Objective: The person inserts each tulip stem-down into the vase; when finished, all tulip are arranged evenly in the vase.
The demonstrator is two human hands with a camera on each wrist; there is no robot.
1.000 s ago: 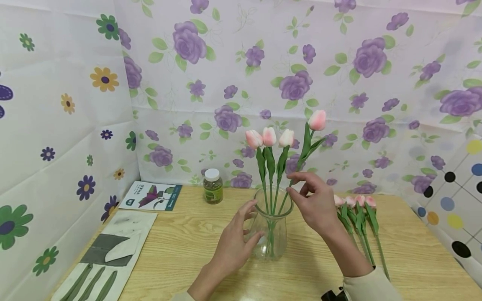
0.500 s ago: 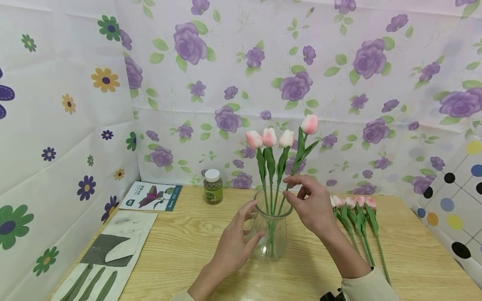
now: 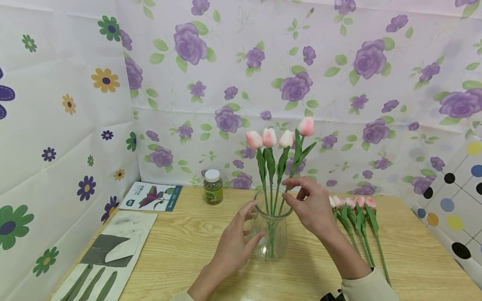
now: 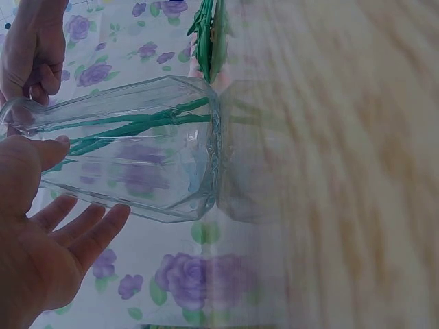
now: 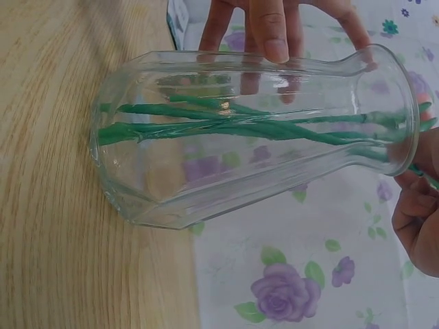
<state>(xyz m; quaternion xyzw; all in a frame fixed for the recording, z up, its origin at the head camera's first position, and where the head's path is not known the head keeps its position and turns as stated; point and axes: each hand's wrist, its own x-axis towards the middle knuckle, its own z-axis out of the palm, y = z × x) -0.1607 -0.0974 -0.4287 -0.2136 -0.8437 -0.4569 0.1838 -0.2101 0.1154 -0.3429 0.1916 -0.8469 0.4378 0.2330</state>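
A clear glass vase (image 3: 279, 242) stands upright on the wooden table, its faceted body filling much of the right wrist view. Three pink-and-white tulips (image 3: 269, 138) lean in it, their green stems (image 5: 219, 127) crossing inside the glass. My right hand (image 3: 310, 207) pinches the stem of another tulip (image 3: 306, 126) between thumb and index finger just above the rim; this stem's lower part is inside the vase. My left hand (image 3: 233, 244) is at the vase's left side, thumb and relaxed fingers spread around the glass, with fingertips (image 4: 120, 212) along the vase's edge in the left wrist view.
Several more tulips (image 3: 361, 217) lie on the table at right, beside my right forearm. A white-lidded jar (image 3: 213, 190) stands behind left of the vase. A booklet (image 3: 150, 195) and a printed white sheet (image 3: 113, 246) lie along the left edge. Patterned cloth hangs behind.
My right hand has moved slightly left and down with its tulip, which now stands lower and closer to the other three. The left hand and vase have stayed put.
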